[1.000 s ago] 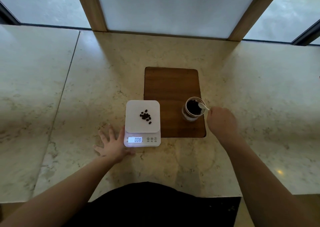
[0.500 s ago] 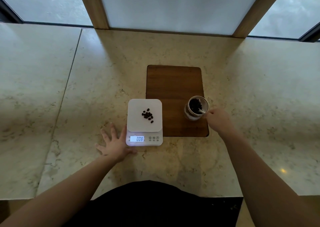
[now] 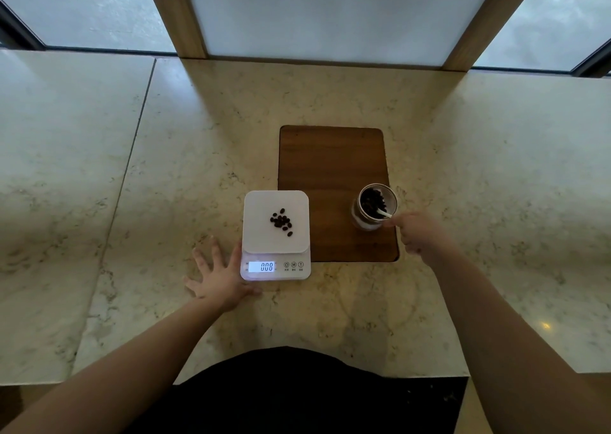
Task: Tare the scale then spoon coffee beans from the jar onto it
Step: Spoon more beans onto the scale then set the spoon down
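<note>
Right hand [image 3: 418, 232] grips small white spoon [image 3: 385, 214] inside clear glass jar [image 3: 374, 206] of beans, apparently scooping. Left hand [image 3: 220, 276], fingers spread, rests beside white square scale [image 3: 276, 235] carrying dark coffee beans [image 3: 281, 222].

Two bare forearms, no sleeves reaching wrist or elbow. Left hand [image 3: 221, 281] and right hand [image 3: 418, 232] bare as well: no rings, watch, bracelet or gloves to be seen. Dark, near-black garment [image 3: 284, 390] over the torso, plain, without visible print, seam or button.
</note>
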